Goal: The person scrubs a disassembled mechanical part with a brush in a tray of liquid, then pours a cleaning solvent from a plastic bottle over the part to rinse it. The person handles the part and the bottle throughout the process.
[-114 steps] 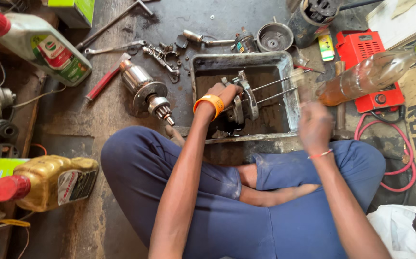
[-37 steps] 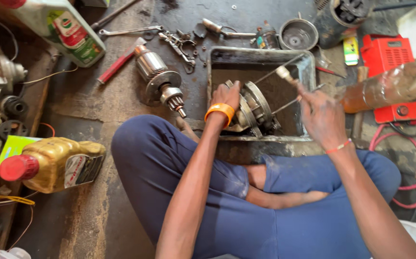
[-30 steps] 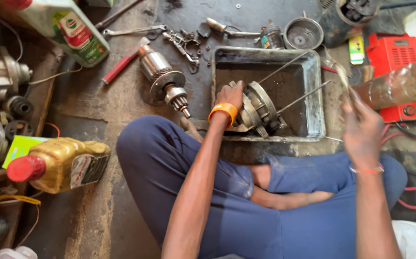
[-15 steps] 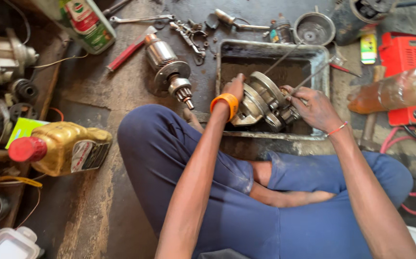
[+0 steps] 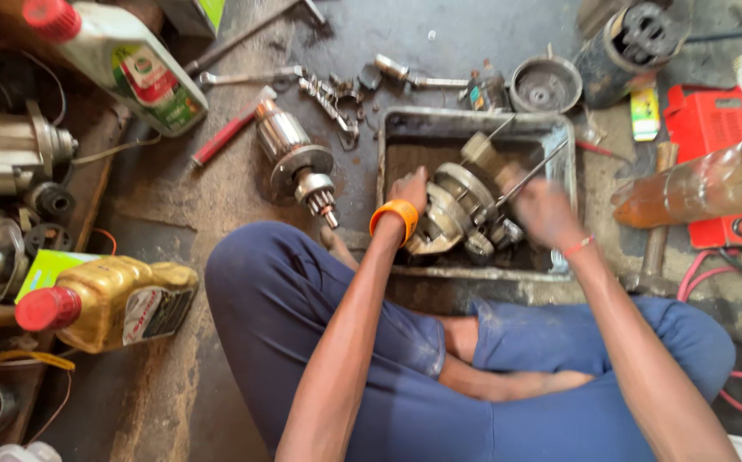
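My left hand (image 5: 409, 190), with an orange wristband, grips a greasy metal motor end housing (image 5: 455, 214) and holds it over a dirty rectangular metal tray (image 5: 566, 162). Two long thin bolts (image 5: 535, 167) stick out of the housing toward the far right. My right hand (image 5: 542, 208) is blurred against the housing's right side and holds a brush, whose pale head (image 5: 479, 151) lies over the housing's top. I sit cross-legged in blue trousers right behind the tray.
A motor armature (image 5: 296, 161), a red-handled tool (image 5: 227, 137), a spanner and small parts lie left of the tray. Oil bottles sit at the top left (image 5: 123, 64) and left (image 5: 101, 304). A brown-liquid bottle (image 5: 700, 184), a red box (image 5: 713, 128) and a hammer (image 5: 652, 248) are right.
My right hand went out to the right, came back to the housing and now moves the brush over it. My left hand kept hold of the housing, which tilted slightly.
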